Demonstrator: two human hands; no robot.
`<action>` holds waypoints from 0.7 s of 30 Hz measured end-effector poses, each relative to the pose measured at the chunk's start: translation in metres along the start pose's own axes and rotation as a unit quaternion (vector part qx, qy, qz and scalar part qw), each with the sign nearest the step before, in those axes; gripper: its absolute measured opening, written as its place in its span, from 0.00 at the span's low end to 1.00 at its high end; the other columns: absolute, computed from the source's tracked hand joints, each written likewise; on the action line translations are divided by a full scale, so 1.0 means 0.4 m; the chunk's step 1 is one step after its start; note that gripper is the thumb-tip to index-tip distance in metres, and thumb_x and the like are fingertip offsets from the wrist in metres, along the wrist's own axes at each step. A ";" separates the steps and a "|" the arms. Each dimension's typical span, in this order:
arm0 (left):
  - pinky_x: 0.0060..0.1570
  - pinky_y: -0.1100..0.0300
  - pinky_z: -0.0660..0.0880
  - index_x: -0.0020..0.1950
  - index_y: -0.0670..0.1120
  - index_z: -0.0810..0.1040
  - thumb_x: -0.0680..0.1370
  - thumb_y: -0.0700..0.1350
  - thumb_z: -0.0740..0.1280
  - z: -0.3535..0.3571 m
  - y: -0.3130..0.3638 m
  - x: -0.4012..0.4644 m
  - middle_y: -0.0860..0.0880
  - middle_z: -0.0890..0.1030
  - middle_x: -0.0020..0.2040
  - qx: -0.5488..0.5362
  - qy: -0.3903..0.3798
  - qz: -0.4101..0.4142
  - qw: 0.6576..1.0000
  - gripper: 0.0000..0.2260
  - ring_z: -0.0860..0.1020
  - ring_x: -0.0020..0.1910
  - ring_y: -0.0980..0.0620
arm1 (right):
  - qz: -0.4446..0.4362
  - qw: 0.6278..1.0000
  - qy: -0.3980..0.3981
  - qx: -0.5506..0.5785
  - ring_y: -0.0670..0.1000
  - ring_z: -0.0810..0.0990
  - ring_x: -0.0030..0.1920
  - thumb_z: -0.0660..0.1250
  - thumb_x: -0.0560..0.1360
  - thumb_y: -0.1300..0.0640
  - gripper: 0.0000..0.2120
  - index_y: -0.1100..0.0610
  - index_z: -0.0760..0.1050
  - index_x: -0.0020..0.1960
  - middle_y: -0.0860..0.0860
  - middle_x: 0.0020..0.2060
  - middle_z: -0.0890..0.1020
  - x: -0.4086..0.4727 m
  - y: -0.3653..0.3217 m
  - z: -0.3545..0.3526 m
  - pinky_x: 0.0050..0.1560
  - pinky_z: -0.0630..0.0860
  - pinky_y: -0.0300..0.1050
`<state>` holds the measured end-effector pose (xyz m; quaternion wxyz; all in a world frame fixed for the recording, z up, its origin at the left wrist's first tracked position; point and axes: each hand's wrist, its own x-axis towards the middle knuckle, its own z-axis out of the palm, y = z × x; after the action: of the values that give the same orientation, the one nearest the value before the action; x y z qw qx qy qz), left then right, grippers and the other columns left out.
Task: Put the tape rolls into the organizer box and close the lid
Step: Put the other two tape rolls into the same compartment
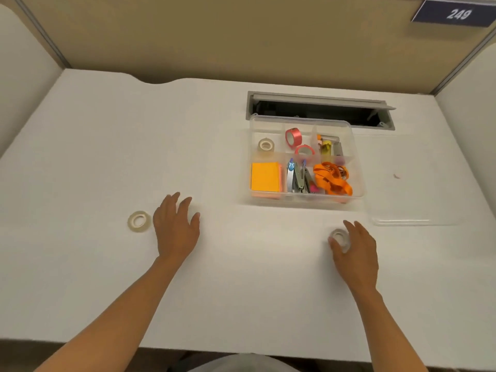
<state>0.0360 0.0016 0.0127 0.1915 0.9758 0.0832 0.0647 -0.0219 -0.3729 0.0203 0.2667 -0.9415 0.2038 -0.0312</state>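
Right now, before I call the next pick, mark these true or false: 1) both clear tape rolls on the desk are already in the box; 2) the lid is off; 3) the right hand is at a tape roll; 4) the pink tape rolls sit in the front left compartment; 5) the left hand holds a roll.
1) False. One clear tape roll lies on the desk, another is at the right hand; only one is in the organizer box.
2) True. The clear lid lies right of the box.
3) True.
4) False. The pink tape rolls are in the back middle; orange sticky notes fill the front left.
5) False. The left hand is open beside a roll.
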 end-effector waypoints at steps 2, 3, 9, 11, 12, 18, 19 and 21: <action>0.71 0.40 0.52 0.72 0.45 0.66 0.78 0.50 0.63 -0.012 -0.037 -0.012 0.41 0.62 0.76 0.052 -0.017 -0.042 0.998 0.23 0.54 0.77 0.40 | 0.020 1.000 -0.007 -0.018 0.61 0.65 0.68 0.70 0.73 0.53 0.23 0.53 0.70 0.67 0.57 0.70 0.69 -0.021 -0.005 0.017 0.63 0.67 0.58; 0.71 0.39 0.50 0.74 0.46 0.63 0.78 0.50 0.62 -0.019 -0.053 -0.013 0.41 0.58 0.77 0.070 -0.025 -0.060 0.995 0.25 0.51 0.77 0.40 | 0.022 0.999 -0.009 -0.024 0.62 0.66 0.67 0.70 0.73 0.54 0.22 0.53 0.71 0.65 0.58 0.69 0.70 -0.029 -0.009 0.023 0.62 0.68 0.58; 0.73 0.41 0.52 0.77 0.49 0.54 0.79 0.51 0.58 -0.052 -0.118 -0.012 0.42 0.50 0.79 0.054 -0.083 -0.167 0.981 0.27 0.46 0.77 0.40 | 0.022 1.000 -0.013 -0.012 0.60 0.70 0.63 0.67 0.72 0.64 0.17 0.56 0.75 0.60 0.56 0.63 0.75 -0.049 -0.026 0.045 0.55 0.72 0.54; 0.72 0.42 0.55 0.76 0.47 0.58 0.80 0.49 0.58 -0.058 -0.128 -0.014 0.42 0.55 0.78 0.039 -0.088 -0.175 0.980 0.24 0.49 0.77 0.40 | 0.033 0.999 -0.010 -0.008 0.60 0.70 0.63 0.67 0.73 0.63 0.15 0.58 0.75 0.59 0.56 0.63 0.74 -0.053 -0.030 0.047 0.54 0.72 0.53; 0.72 0.42 0.57 0.74 0.45 0.62 0.80 0.47 0.59 -0.060 -0.131 -0.015 0.41 0.59 0.77 0.033 -0.081 -0.169 0.982 0.23 0.53 0.76 0.40 | 0.038 0.999 -0.011 -0.005 0.60 0.69 0.63 0.68 0.73 0.62 0.15 0.58 0.75 0.59 0.57 0.63 0.74 -0.054 -0.033 0.049 0.54 0.71 0.54; 0.63 0.44 0.69 0.63 0.41 0.75 0.76 0.36 0.63 -0.064 -0.136 -0.017 0.41 0.75 0.65 -0.034 -0.036 -0.130 0.990 0.16 0.67 0.67 0.39 | 0.045 0.999 0.000 0.007 0.60 0.74 0.56 0.71 0.72 0.55 0.20 0.53 0.69 0.61 0.56 0.54 0.79 -0.051 -0.051 0.038 0.48 0.73 0.51; 0.62 0.45 0.70 0.62 0.42 0.76 0.75 0.36 0.64 -0.063 -0.136 -0.018 0.42 0.75 0.64 -0.052 -0.036 -0.128 0.990 0.15 0.68 0.66 0.39 | 0.050 0.999 -0.006 0.004 0.60 0.73 0.56 0.71 0.72 0.54 0.22 0.53 0.67 0.62 0.57 0.53 0.79 -0.048 -0.053 0.038 0.47 0.72 0.51; 0.61 0.48 0.70 0.62 0.43 0.76 0.75 0.37 0.66 -0.063 -0.130 -0.018 0.43 0.77 0.62 -0.097 -0.042 -0.120 0.987 0.15 0.69 0.65 0.41 | 0.056 0.998 -0.020 0.003 0.60 0.72 0.59 0.70 0.72 0.53 0.24 0.52 0.66 0.65 0.57 0.56 0.78 -0.037 -0.056 0.036 0.50 0.72 0.53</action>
<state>0.0180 0.0568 0.0152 0.2954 0.9372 0.1851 0.0082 -0.0249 -0.3424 0.0203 0.2750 -0.9281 0.2512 0.0018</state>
